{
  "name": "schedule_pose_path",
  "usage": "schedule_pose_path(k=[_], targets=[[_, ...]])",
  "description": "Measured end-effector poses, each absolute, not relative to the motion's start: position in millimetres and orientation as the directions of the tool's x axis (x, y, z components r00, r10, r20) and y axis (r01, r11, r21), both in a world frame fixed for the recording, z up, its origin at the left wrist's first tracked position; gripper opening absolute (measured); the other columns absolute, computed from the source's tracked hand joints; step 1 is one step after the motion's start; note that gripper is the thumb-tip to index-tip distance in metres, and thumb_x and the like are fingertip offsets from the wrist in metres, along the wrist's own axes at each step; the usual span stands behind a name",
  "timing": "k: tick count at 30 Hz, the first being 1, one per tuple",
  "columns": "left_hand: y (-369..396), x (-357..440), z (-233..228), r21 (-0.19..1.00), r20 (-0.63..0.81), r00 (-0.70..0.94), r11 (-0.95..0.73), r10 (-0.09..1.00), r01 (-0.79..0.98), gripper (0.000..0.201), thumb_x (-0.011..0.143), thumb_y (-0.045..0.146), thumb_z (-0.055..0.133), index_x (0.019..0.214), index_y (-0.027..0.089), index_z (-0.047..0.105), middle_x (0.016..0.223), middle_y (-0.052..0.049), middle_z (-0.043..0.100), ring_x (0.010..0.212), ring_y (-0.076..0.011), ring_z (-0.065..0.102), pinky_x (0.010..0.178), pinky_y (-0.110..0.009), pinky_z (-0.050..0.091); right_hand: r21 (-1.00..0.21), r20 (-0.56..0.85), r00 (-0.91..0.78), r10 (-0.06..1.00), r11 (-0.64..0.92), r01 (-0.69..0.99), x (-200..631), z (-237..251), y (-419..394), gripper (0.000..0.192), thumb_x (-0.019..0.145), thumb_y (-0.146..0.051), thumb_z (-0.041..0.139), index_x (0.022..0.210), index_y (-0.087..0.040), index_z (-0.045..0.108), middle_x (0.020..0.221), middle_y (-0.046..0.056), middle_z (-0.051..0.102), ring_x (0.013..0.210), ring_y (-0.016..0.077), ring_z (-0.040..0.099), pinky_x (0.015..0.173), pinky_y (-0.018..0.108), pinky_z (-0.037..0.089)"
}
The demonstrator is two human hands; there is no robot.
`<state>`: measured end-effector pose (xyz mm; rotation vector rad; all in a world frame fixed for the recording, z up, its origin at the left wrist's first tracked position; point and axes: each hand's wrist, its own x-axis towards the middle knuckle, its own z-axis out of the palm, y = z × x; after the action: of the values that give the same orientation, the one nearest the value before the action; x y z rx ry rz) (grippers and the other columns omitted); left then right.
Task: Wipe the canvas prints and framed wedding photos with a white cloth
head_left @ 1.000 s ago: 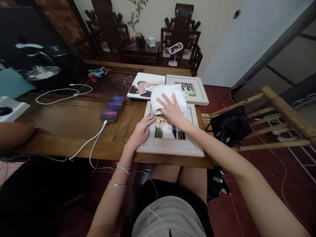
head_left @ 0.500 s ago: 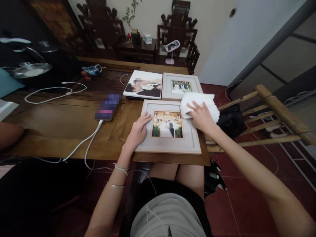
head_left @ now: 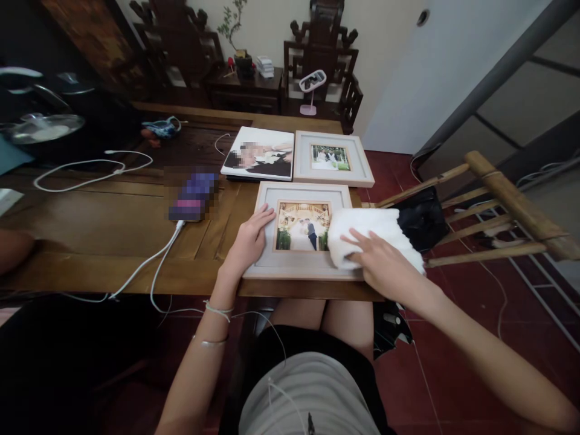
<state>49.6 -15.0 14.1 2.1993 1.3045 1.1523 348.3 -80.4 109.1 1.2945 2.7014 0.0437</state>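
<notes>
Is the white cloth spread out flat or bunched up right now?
Bunched up: the white cloth sits as a thick, rumpled wad under the right hand, on the right edge of the nearest picture frame.

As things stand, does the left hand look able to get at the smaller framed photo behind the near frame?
Probably yes. The left hand lies flat on the near frame; the smaller framed photo lies just beyond it, nothing between, and the right hand with the white cloth is off to the side.

Right hand presses white cloth on picture frame.
</notes>
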Motion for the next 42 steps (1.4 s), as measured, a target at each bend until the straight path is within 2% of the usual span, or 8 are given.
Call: schedule_pose_path(k=[8,12,17,27,30,34,38,42], targets=[[-16,50,15,0.638,0.467,0.243,-0.514,0.850,0.573,0.043,0.089,0.004,0.038,0.123,0.014,0.061,0.131,-0.011,0.061,0.134,-0.0224,0.045,0.113,-0.050,0.039,0.178,0.155,-0.490,0.858,0.464,0.868,328,102,30,0.058,0.074,0.006,0.040,0.125,-0.012,0.061,0.150,0.016,0.038,0.137,0.0349,0.035,0.109,0.054,0.033],[-15,50,14,0.649,0.465,0.225,-0.502,0.856,0.571,0.042,0.089,0.005,0.038,0.122,0.014,0.062,0.130,-0.010,0.062,0.134,-0.0226,0.046,0.113,-0.051,0.038,0.232,0.081,-0.565,0.821,0.536,0.812,314,88,42,0.052,0.081,0.002,0.039,0.127,-0.012,0.060,0.145,0.019,0.042,0.137,0.0368,0.035,0.111,0.057,0.022],[-15,52,13,0.659,0.481,0.193,-0.497,0.856,0.564,0.038,0.090,0.007,0.039,0.116,0.015,0.065,0.129,-0.009,0.064,0.133,-0.0223,0.047,0.113,-0.051,0.038,0.257,-0.030,-0.659,0.751,0.643,0.721,313,81,-3,0.045,0.081,0.000,0.043,0.119,-0.013,0.064,0.131,0.020,0.054,0.125,0.0351,0.047,0.104,0.049,0.033],[-15,52,11,0.634,0.485,0.202,-0.501,0.851,0.589,0.037,0.091,0.008,0.038,0.117,0.015,0.064,0.132,-0.010,0.061,0.133,-0.0226,0.047,0.113,-0.051,0.039,0.002,-0.135,-0.723,0.678,0.729,0.684,310,130,-113,0.052,0.068,0.005,0.047,0.108,-0.021,0.068,0.110,0.012,0.067,0.100,0.0258,0.065,0.084,0.035,0.051],[-16,51,12,0.621,0.483,0.225,-0.512,0.846,0.594,0.039,0.091,0.008,0.038,0.118,0.016,0.063,0.136,-0.009,0.058,0.134,-0.0223,0.046,0.113,-0.051,0.038,0.003,-0.070,-0.679,0.731,0.681,0.732,311,113,-96,0.057,0.070,0.004,0.044,0.119,-0.019,0.064,0.124,0.014,0.062,0.113,0.0283,0.060,0.093,0.039,0.049],[-16,49,14,0.626,0.471,0.250,-0.520,0.846,0.581,0.040,0.091,0.007,0.038,0.120,0.016,0.063,0.137,-0.010,0.057,0.135,-0.0222,0.045,0.114,-0.050,0.037,0.040,0.005,-0.601,0.799,0.601,0.799,313,85,-40,0.062,0.072,0.004,0.042,0.128,-0.016,0.058,0.145,0.016,0.045,0.135,0.0330,0.041,0.107,0.051,0.037],[-16,50,14,0.636,0.469,0.256,-0.525,0.845,0.566,0.040,0.090,0.005,0.037,0.120,0.015,0.064,0.136,-0.011,0.058,0.135,-0.0225,0.045,0.113,-0.050,0.037,0.061,0.112,-0.575,0.811,0.572,0.818,312,76,23,0.055,0.076,0.001,0.044,0.126,-0.016,0.060,0.154,0.011,0.033,0.141,0.0356,0.029,0.111,0.055,0.030],[-15,51,13,0.645,0.472,0.243,-0.519,0.848,0.561,0.040,0.090,0.005,0.037,0.119,0.015,0.064,0.135,-0.011,0.059,0.135,-0.0226,0.045,0.113,-0.052,0.037,0.106,0.111,-0.578,0.809,0.569,0.816,305,76,47,0.047,0.082,-0.005,0.047,0.127,-0.015,0.059,0.152,0.013,0.037,0.140,0.0395,0.028,0.109,0.060,0.028]])
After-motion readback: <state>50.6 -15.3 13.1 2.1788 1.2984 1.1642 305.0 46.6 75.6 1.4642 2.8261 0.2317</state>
